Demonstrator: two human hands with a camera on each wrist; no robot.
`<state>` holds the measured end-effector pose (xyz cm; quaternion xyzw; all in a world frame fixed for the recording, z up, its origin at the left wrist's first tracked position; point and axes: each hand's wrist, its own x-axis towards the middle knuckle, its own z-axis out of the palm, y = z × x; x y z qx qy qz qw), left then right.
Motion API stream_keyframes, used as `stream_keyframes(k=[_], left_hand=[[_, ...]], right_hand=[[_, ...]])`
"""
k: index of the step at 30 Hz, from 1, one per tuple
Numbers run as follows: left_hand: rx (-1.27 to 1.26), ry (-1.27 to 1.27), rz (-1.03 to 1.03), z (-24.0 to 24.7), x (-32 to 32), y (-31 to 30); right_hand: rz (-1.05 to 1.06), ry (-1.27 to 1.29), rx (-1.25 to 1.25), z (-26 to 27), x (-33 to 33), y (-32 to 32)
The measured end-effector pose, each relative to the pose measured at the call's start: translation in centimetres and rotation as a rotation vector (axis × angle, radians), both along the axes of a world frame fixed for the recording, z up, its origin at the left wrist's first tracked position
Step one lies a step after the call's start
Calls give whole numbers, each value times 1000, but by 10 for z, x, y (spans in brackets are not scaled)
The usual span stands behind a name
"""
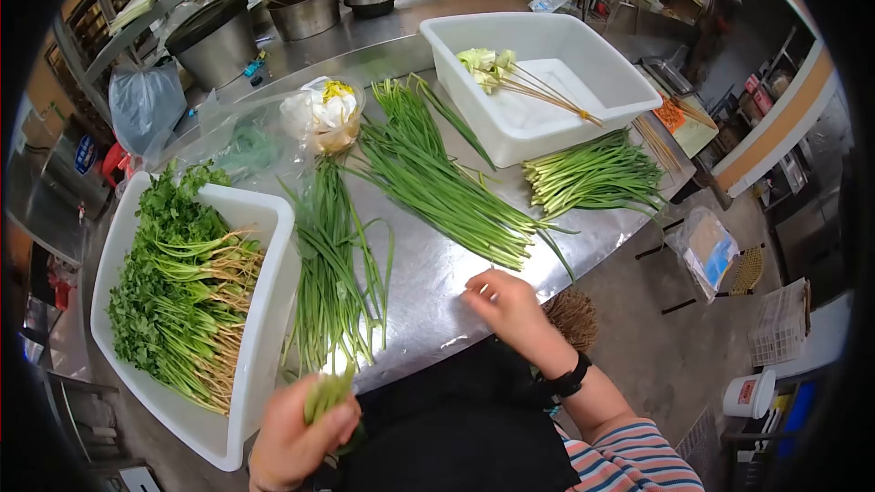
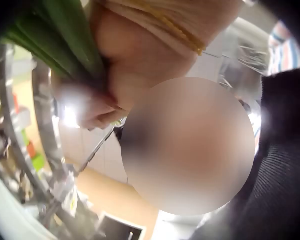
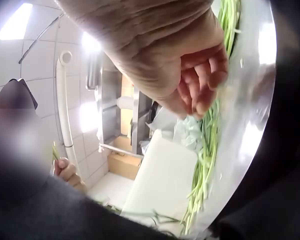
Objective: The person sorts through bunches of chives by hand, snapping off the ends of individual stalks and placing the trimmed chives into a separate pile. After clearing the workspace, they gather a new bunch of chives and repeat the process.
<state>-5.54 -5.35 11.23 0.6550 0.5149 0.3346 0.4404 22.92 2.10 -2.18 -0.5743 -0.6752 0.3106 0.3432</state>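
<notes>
In the head view my left hand [image 1: 301, 433] grips a small bunch of green stalks [image 1: 328, 394] at the table's near edge; the left wrist view shows long green leaves [image 2: 72, 37] running out of that hand [image 2: 135, 65]. My right hand [image 1: 512, 312] hovers over the table's front edge, below the cut ends of a large pile of long green stalks [image 1: 447, 187]. Its fingers [image 3: 202, 82] are loosely curled with nothing between them. A looser pile of greens [image 1: 328, 264] lies left of the large pile, and a shorter bunch [image 1: 597, 173] lies to the right.
A white tub [image 1: 264, 310] of leafy herbs with roots [image 1: 196, 292] stands at the left. Another white tub [image 1: 538, 132] at the back right holds skewered pale green pieces [image 1: 488, 68]. Plastic bags [image 1: 246, 141] and a white bundle [image 1: 324, 114] lie behind the greens. Pots [image 1: 305, 14] stand farther back.
</notes>
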Motion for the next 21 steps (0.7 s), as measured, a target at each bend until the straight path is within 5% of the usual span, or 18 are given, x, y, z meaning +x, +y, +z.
stream_keyframes(k=[1, 4, 10, 14, 16, 17, 19, 21], left_hand=[[-479, -433, 7, -19, -2, 7], [-547, -670, 78, -52, 0, 26], [-567, -735, 39, -78, 6, 30], [-555, -743, 64, -80, 7, 31], [-561, -757, 88, -83, 6, 31], [-571, -762, 104, -85, 6, 31], [-558, -780, 121, -85, 12, 34], [-537, -795, 157, -86, 18, 40]], right_hand=[[-124, -165, 148, -2, 11, 5], [-183, -438, 331, -12, 37, 23], [-208, -798, 328, -30, 45, 44], [-147, -781, 399, -24, 49, 49], [-208, -91, 201, 0, 41, 36], [-203, -92, 202, 6, 38, 33], [-24, 760, -344, 10, 32, 26], [50, 859, -474, 4, 17, 17]])
